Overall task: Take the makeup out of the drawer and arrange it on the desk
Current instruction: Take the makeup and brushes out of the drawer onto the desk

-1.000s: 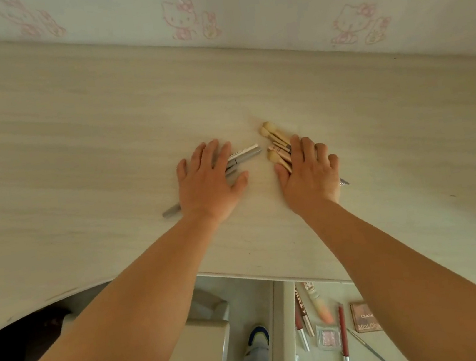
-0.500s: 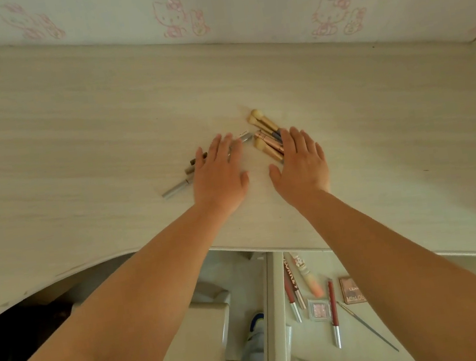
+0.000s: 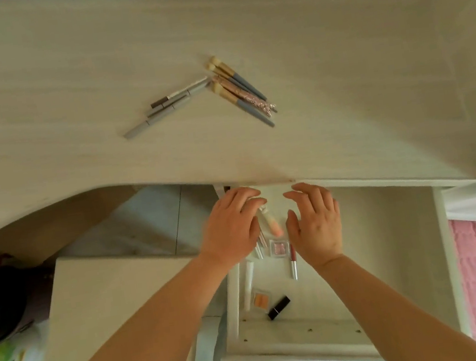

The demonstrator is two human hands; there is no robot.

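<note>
Both hands' fingers (image 3: 246, 200) spread over drawer (image 3: 393, 234)

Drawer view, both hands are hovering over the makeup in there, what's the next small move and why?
Probably lower the left hand and pinch the peach tube lying between it and the right hand. Both hands are open and hold nothing, the tube is nearest, and the desk so far carries only the pencils and brushes.

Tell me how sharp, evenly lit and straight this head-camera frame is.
Head view: the left hand and right hand are softly motion-blurred over the drawer; the brushes and pencils on the desk look sharper; light is soft and even, no harsh glare; wide-angle distortion curves the desk's far edge.
</note>
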